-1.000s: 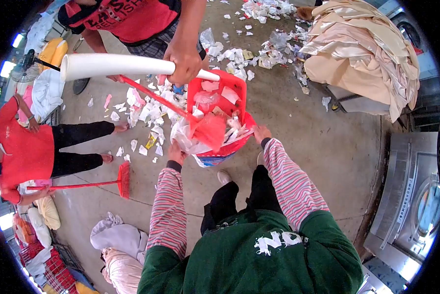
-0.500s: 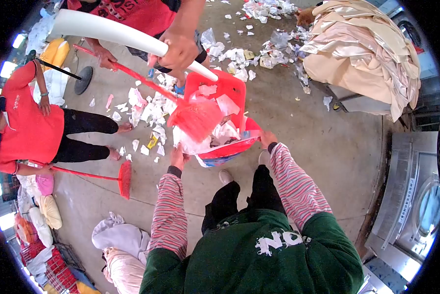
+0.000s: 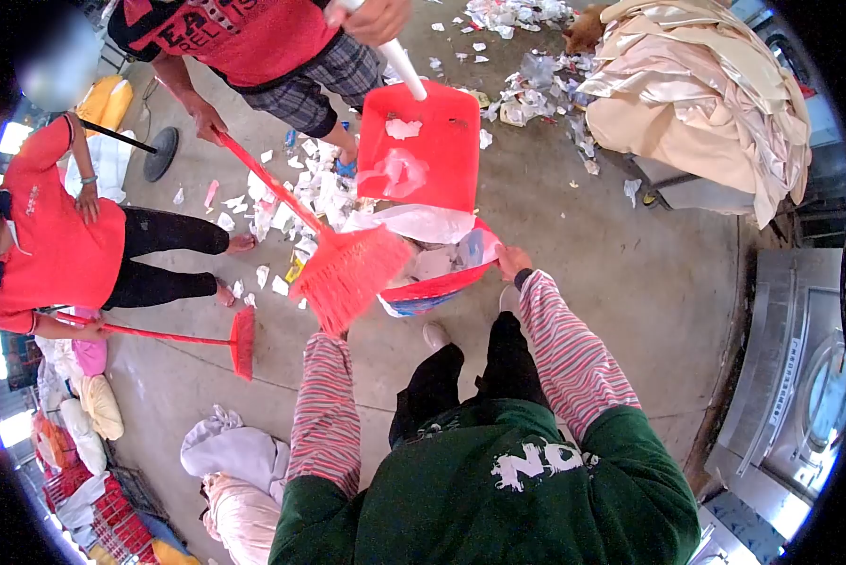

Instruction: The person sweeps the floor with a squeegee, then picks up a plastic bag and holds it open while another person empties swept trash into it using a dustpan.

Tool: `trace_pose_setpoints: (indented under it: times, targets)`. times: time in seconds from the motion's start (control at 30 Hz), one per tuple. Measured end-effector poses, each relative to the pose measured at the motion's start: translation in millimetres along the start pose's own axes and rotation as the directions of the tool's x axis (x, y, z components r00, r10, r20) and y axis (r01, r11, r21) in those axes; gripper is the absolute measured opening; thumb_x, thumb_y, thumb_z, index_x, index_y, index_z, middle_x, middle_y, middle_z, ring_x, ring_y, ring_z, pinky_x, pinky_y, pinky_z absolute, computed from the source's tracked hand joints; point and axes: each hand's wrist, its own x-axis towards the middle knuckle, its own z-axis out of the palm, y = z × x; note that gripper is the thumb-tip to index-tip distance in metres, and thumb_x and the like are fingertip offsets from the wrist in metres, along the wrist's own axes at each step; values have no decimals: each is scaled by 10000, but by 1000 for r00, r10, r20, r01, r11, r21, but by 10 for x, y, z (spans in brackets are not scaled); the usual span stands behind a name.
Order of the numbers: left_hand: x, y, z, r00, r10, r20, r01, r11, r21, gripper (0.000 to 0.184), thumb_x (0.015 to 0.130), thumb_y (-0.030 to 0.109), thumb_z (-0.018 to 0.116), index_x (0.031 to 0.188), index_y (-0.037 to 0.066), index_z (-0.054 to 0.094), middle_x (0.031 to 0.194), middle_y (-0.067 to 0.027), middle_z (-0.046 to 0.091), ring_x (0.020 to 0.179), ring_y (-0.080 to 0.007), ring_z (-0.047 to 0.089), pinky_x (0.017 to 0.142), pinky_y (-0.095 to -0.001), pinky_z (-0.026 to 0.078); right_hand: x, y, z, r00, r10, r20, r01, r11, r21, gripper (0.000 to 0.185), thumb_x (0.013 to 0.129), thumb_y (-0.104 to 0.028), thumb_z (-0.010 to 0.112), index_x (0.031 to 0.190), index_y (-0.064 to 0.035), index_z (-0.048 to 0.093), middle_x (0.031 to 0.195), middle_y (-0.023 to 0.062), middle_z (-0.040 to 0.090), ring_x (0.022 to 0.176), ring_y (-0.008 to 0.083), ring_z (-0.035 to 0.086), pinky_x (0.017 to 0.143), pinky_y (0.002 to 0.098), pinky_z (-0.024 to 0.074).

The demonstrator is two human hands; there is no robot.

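With its fingers closed on the right rim, my right hand (image 3: 513, 263) holds a red and blue bag (image 3: 446, 287). My left hand is almost wholly hidden behind the red broom head (image 3: 352, 278); only a bit of it shows above the striped cuff. Inside the bag lie white and clear scraps. Just beyond its far edge a red dustpan (image 3: 423, 179) is tilted, with a few pink scraps on it. A co-worker's hand (image 3: 376, 17) grips the dustpan's white handle, and the other hand (image 3: 208, 122) holds the broom's stick.
Paper scraps (image 3: 333, 193) litter the floor beyond the bag. Another person (image 3: 60, 226) stands at left with a second broom (image 3: 241, 344). Beige cloth (image 3: 696, 104) is heaped on a cart at upper right. Cloth bundles (image 3: 234, 452) lie at lower left, a metal machine (image 3: 781, 386) at right.
The dustpan has tipped up and most of its scraps are gone from it. The broom head has moved down toward me, over my left hand. My right hand keeps hold of the bag.
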Motion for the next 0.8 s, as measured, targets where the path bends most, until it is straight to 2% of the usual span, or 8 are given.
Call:
trace_pose_setpoints:
  times: [0.07,0.27,0.33,0.47,0.53,0.57,0.63,0.8]
  targets:
    - [-16,-23,-76,996,88,-7,-80,935,345,219,747,308,483,753,94,436,557,-12,452,458,-111,457,437,-261,437,-3,68,23,1000,22,1,-22,1000,8,399,744,-387,368,658,-36,538,498,52,503,420,156,505,404,267,402]
    - [-218,166,197,989,68,-132,-15,930,367,164,730,226,494,758,67,464,595,-2,461,484,-102,465,430,-253,418,-88,133,35,998,-34,48,31,998,63,404,754,-389,366,668,-38,547,518,54,511,419,144,497,398,262,394]
    - [-289,191,243,982,135,-130,-78,924,375,153,729,214,490,742,62,475,596,1,466,480,-97,464,424,-246,412,-108,163,76,923,-379,-66,372,923,-96,380,755,-365,384,675,-32,548,543,75,530,441,186,510,409,286,396]
    - [-797,93,252,951,236,201,-310,721,620,200,732,110,456,889,-3,507,614,-14,495,444,-77,446,355,-205,359,-691,203,141,797,-599,-79,540,765,-350,287,765,-277,395,753,-32,543,640,157,533,600,279,516,530,347,395]
    - [-1408,36,363,980,104,171,-182,816,548,206,733,69,433,910,-6,507,607,-22,492,431,-85,451,364,-199,383,-1305,21,-94,988,-74,-138,105,966,235,310,771,-286,386,741,-21,544,630,190,524,614,325,511,533,391,369]
    - [-1467,-78,253,986,76,150,-147,817,558,206,733,69,433,910,-6,507,607,-22,492,431,-85,451,364,-199,383,-1373,350,-52,956,-182,-229,181,983,-26,305,763,-272,386,776,-9,538,720,181,546,691,302,524,571,388,385]
    - [-1364,-395,37,995,100,20,-100,920,378,201,732,61,413,897,0,510,617,-23,497,437,-87,456,367,-202,393,-1307,817,-124,968,-64,244,165,893,-420,282,742,-257,403,792,-15,539,793,171,547,760,295,521,615,387,400]
    - [-1146,-883,-104,993,-40,-108,78,921,382,191,720,85,432,876,12,514,619,-29,505,429,-88,457,402,-210,418,-1142,936,-45,971,233,-60,-227,803,-552,378,658,-258,471,998,-93,445,907,155,489,827,318,463,726,431,362]
